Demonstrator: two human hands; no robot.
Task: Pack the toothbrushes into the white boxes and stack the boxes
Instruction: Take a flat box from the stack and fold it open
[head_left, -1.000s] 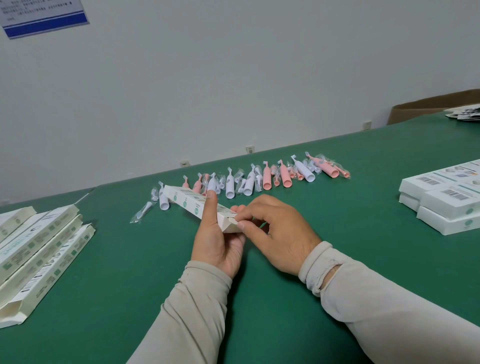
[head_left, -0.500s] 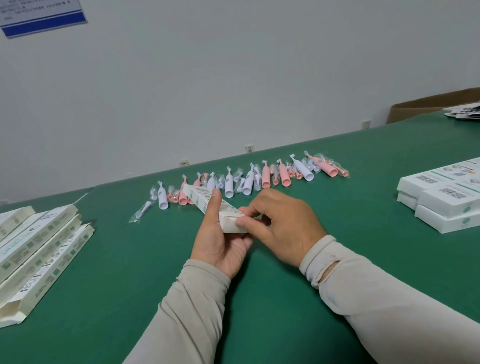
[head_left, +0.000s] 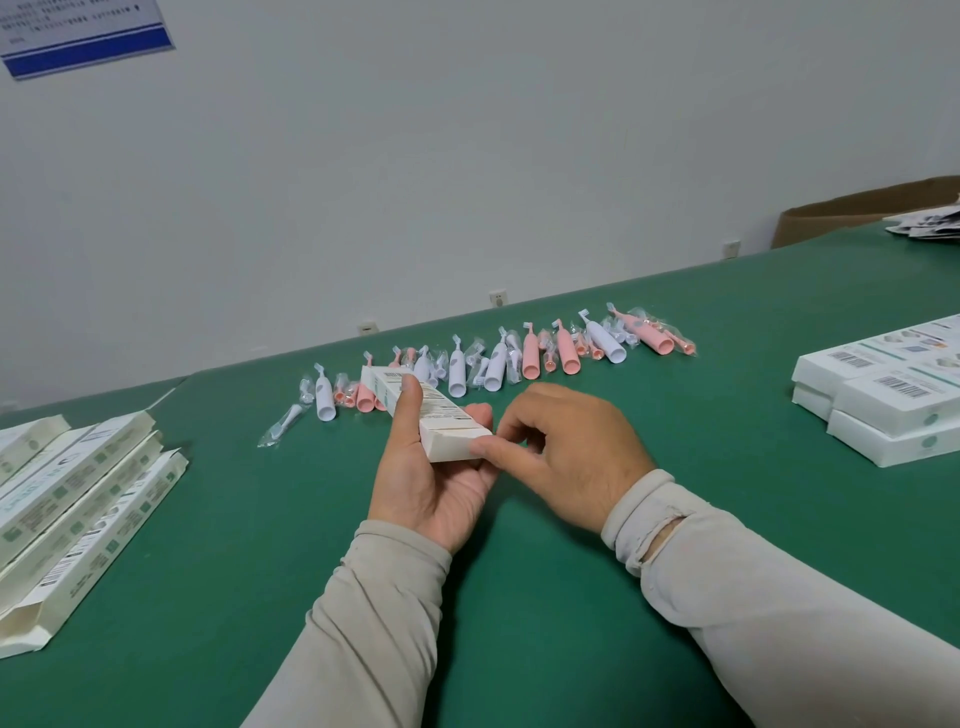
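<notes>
— Where is the white box (head_left: 423, 413) being packed?
— In the left hand (head_left: 434, 483), lifted off the green tabletop (head_left: 519, 597). It is a long, narrow carton of matt card with printed text and small green marks along its sides. It lies across the palm, the thumb stretched flat along its top face, the other fingers curled up round its far side, so the hand grips it.

— And the right hand (head_left: 569, 452)?
— Its thumb presses the carton's near end, a plain cream end face that looks closed. The index finger arches above that end, and the remaining fingers are curled loosely beside it. Whether the index tip touches the card, I cannot tell.

— What lies past the fingertips?
— A ragged row of toothbrushes (head_left: 498, 358): smooth, rounded plastic handles, some pink, some white, with small brush heads in crinkled clear wrappers among them. One wrapped brush head (head_left: 280, 423) lies apart, beyond the left thumb's side.

— Further out?
— Left of the left hand, well apart, a fan of empty long cartons (head_left: 78, 514) with end flaps open. Right of the right hand, a low stack of closed white boxes (head_left: 883, 405) showing barcodes. Both sleeves are pale beige knit.
</notes>
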